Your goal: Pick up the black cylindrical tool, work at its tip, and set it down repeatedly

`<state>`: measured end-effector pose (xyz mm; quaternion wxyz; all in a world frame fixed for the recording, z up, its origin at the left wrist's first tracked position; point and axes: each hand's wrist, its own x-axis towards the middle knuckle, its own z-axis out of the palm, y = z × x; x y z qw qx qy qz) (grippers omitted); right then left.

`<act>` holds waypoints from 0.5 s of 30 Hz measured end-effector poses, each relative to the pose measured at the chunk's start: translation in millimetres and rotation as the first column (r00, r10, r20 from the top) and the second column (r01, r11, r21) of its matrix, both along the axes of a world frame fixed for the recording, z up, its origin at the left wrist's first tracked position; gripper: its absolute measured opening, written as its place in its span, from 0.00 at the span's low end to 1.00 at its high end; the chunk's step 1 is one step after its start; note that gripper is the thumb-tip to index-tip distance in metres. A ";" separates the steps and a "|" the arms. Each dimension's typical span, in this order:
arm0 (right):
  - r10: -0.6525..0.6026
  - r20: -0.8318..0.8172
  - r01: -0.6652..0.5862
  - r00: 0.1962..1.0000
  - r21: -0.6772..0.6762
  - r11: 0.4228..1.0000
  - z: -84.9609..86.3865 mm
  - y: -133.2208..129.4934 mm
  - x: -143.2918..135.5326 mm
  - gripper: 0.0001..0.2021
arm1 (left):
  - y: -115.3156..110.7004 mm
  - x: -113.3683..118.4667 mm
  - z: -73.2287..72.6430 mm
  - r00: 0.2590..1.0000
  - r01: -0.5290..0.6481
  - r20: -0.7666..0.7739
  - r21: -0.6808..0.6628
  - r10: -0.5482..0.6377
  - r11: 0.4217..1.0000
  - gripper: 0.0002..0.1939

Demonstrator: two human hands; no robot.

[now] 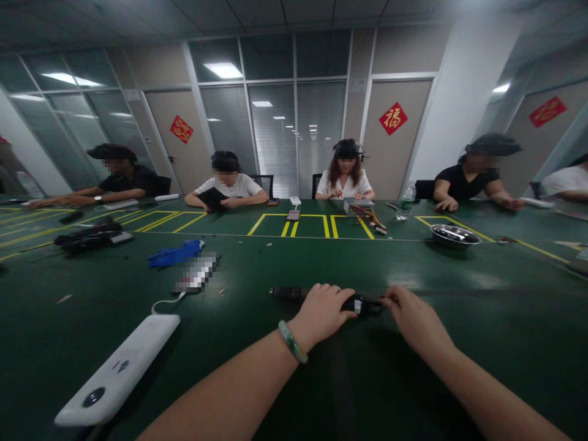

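Green table: we see a broad, smooth top [239,260] with a dull sheen, marked by flat yellow strips [327,226] towards its far edge
Co-workers: four people [239,188] sit along the far edge, in soft black or white tops and dark headgear; part of another shows at the right
White slab: a long, glossy, round-cornered device [122,367] with a dark oval disc, slanting across the table's near left corner; we follow its thin white cable [168,301] to a slim phone-like slab [197,274], blurred over
Black tool: we find this slender cylinder [287,294], ridged towards its left end, lying parallel to the far edge, across the middle of the table
Left hand: our fingers [321,294] curl closed over the tool's middle, the thumb beside a small pale label [357,305]
Right hand: our thumb and fingertips [390,295] are pinched together on a thin black cord [374,303] at the tool's right end
Black bundle: a lumpy heap [89,237] towards the table's left edge
Blue glove: crumpled and limp [177,254], just beyond the phone-like slab
Steel bowl: round, shallow, mirror-bright [454,236], towards the far right corner
Metal box: grey, square-edged [357,205], trailing coloured wires [374,220] near the far edge
Bottle: clear ribbed plastic [405,202], upright near the far edge
Bangle: smooth, mottled green ring [293,343] around our left wrist
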<state>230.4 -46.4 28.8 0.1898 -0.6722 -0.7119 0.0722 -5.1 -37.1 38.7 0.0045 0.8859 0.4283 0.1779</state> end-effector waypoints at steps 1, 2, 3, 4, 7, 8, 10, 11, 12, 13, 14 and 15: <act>0.027 -0.039 -0.026 0.999 0.029 0.999 -0.3 0.9 -1.8 0.08 | -0.3 -1.6 1.9 1.000 -0.011 -0.008 -0.012 0.011 1.000 0.23; 0.056 -0.066 -0.054 0.996 0.038 0.998 0.0 1.4 -3.6 0.08 | -0.8 -3.1 3.7 1.000 -0.019 -0.014 -0.025 0.019 1.000 0.23; 0.084 -0.081 -0.083 0.993 0.022 0.996 0.6 1.4 -5.4 0.07 | -1.4 -4.4 5.3 1.000 -0.025 -0.019 -0.039 0.024 0.999 0.22; 0.109 -0.082 -0.110 0.991 -0.016 0.994 1.5 0.9 -7.0 0.07 | -2.2 -5.2 6.5 0.999 -0.031 -0.022 -0.052 0.030 0.998 0.21; 0.164 -0.028 -0.166 0.986 -0.164 0.972 6.0 -2.4 -9.1 0.05 | -5.4 -4.7 6.8 0.999 -0.040 -0.016 -0.062 0.039 0.997 0.18; 0.178 -0.003 -0.175 0.984 -0.187 0.966 7.8 -3.6 -8.5 0.04 | -6.5 -3.7 5.7 0.999 -0.037 -0.007 -0.050 0.037 0.998 0.19; 0.197 0.042 -0.185 0.979 -0.196 0.963 11.4 -6.0 -5.2 0.05 | -8.2 -1.0 2.5 1.000 -0.017 0.011 -0.012 0.017 1.000 0.22; 0.205 0.065 -0.189 0.977 -0.193 0.963 13.2 -7.0 -2.7 0.07 | -8.5 0.5 0.6 1.000 -0.001 0.016 0.007 0.001 1.000 0.25; 0.215 0.092 -0.194 0.972 -0.191 0.962 14.8 -7.9 0.3 0.08 | -8.5 2.0 -1.1 1.000 0.015 0.017 0.021 -0.016 1.000 0.27; 0.224 0.122 -0.198 0.967 -0.193 0.961 16.3 -8.7 3.4 0.09 | -8.1 3.4 -2.6 0.999 0.029 0.013 0.030 -0.030 0.999 0.28; 0.234 0.153 -0.202 0.960 -0.196 0.960 17.6 -9.4 6.4 0.08 | -7.4 4.7 -3.7 0.999 0.040 0.007 0.033 -0.040 0.999 0.28; 0.246 0.180 -0.209 0.953 -0.202 0.957 18.7 -9.9 9.1 0.07 | -6.5 5.8 -4.3 0.999 0.047 0.002 0.032 -0.047 0.998 0.27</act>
